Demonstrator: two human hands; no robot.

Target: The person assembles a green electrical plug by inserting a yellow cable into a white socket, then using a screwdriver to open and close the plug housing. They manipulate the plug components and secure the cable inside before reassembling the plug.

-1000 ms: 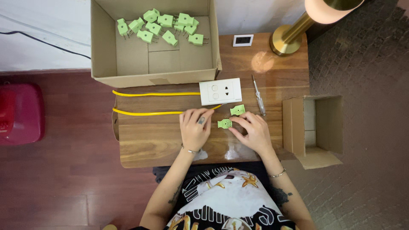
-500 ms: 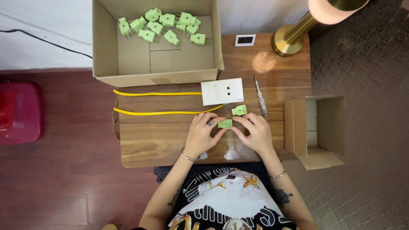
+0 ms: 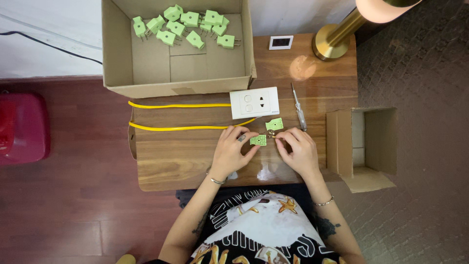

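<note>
My left hand [image 3: 230,152] pinches a green plug half [image 3: 258,140] between thumb and fingers, low over the bench [image 3: 181,161]. My right hand [image 3: 298,151], just beside it, pinches small metal parts [image 3: 270,133] at its fingertips. A second half [image 3: 274,124] lies just beyond, before the socket [image 3: 254,102].

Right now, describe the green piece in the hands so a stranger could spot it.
Start at the white socket plate on the wooden table. Just below it, the left hand pinches a flat green plug half. Unlike the other half lying loose nearby, this one is held.
</note>
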